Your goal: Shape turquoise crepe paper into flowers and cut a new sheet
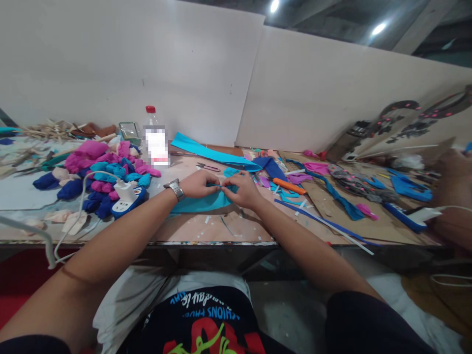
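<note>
As I look down from afar through the head camera, a white partition (pixel 206 73) rises behind the worktable (pixel 191 233). On the left, I see a heap of gathered cloth pieces (pixel 88 157) in pink, turquoise and dark blue. A bright blue strip (pixel 212 153) stretches across the table beyond my hands, and nearer me the turquoise cloth (pixel 201 204) lies mid-table, partly spread beneath them. A red-capped bottle (pixel 155 147) stands upright near the heap. My left hand (pixel 197 185) and right hand (pixel 241 191) are close together, each pinching the turquoise cloth between thumb and fingers; I cannot tell whether the fingertips touch. Just beside the heap sits a blue power strip (pixel 129 205), a white plug (pixel 125 189) in it. An orange tool (pixel 289 187) lies right of my right hand. Small snips (pixel 208 167) rest beyond my left hand.
</note>
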Demonstrator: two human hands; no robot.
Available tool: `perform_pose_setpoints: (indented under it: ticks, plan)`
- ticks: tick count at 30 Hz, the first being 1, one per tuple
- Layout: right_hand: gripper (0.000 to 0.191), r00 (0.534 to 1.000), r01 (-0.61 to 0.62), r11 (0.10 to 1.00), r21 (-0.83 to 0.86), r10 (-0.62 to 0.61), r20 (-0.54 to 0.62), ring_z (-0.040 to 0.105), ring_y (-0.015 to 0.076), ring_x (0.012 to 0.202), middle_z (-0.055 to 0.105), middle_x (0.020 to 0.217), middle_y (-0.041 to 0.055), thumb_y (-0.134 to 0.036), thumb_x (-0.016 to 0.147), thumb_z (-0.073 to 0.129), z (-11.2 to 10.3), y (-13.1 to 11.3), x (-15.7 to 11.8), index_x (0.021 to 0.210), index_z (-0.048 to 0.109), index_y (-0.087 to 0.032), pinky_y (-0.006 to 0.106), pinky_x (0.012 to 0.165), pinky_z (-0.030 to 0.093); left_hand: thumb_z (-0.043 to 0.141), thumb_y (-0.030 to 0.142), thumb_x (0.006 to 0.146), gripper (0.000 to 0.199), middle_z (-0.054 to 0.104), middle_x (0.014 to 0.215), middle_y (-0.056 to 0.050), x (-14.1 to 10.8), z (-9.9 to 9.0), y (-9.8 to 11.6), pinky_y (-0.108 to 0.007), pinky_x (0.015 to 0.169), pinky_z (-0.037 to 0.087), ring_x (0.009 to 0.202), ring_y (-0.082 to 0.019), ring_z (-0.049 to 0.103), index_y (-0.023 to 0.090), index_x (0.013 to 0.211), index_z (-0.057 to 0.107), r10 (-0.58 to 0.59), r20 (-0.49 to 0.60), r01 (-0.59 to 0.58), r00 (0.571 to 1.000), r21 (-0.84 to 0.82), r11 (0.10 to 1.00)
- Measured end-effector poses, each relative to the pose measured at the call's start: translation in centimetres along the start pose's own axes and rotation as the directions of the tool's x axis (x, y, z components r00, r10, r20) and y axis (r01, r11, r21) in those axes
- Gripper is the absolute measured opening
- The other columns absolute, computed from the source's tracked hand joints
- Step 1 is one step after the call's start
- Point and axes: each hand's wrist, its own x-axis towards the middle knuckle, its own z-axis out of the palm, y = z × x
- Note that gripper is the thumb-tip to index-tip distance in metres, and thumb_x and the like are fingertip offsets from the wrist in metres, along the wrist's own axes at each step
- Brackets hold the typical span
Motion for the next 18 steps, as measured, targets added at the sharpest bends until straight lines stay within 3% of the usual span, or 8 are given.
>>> perform_pose_setpoints:
  ticks: [12,18]
  plan:
    - [0.006,0.999,0.024,1.000,-0.014,-0.024,0.036,0.067,0.0225,0.086,0.079,0.087,0.0027,-0.025,0.087,0.065,0.13,-0.41,0.03,0.086,0.070,-0.022,0.046,0.098,0.030,0.055,0.027,0.080,0.024,0.060,0.058,0.001,-0.06,0.48,0.45,-0.027,0.058,0.030,0.055,-0.011,0.046,0.013,0.072,0.072,0.016,-0.066,-0.007,0.998,0.138,0.990]
    - [0.007,1.000,-0.014,0.999,-0.028,0.015,0.022,0.065,0.0215,0.085,0.077,0.084,0.0015,-0.026,0.086,0.064,0.04,-0.24,0.07,0.084,0.068,-0.022,0.045,0.098,0.029,0.055,0.026,0.077,0.022,0.065,0.060,-0.001,-0.03,0.06,-0.20,-0.028,0.058,0.031,0.056,-0.012,0.050,0.015,0.070,0.073,-0.008,-0.107,0.027,0.994,0.177,0.984]
